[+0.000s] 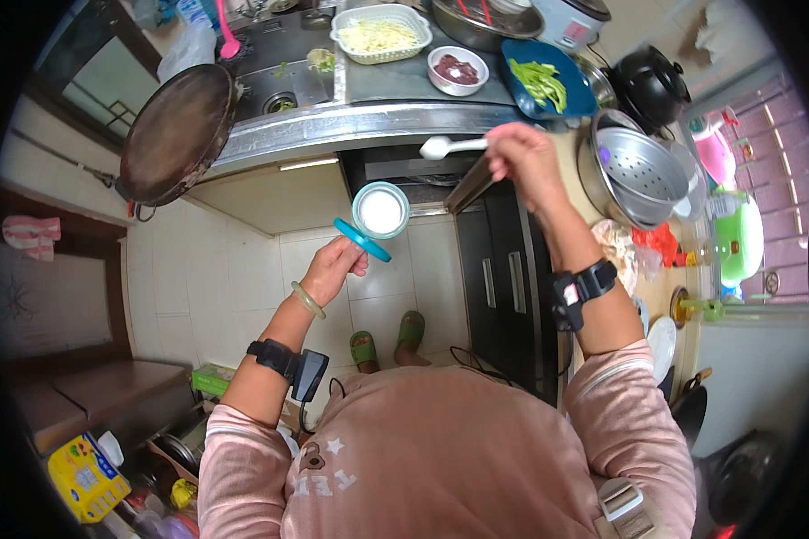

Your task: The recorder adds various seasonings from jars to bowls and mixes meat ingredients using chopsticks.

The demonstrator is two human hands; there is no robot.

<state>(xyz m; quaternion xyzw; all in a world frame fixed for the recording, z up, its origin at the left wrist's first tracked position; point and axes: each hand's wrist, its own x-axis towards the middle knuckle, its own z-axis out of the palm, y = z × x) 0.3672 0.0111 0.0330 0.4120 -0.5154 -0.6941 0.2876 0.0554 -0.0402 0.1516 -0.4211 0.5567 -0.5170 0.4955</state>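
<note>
My left hand holds a clear jar of white powder or fine grains by its flipped-open teal lid. The jar is above the floor, in front of the counter. In the fingers of my right hand is a small white spoon, pointing left towards the counter's front edge. Whether the spoon carries anything is hard to tell. Beyond it on the counter stands a white bowl of dark red sliced meat, with a white patch on top.
A white basket of pale shreds and a blue basin of sliced green vegetable share the counter. The sink lies left, a large pan hanging before it. Steel pots stand right, above black drawers.
</note>
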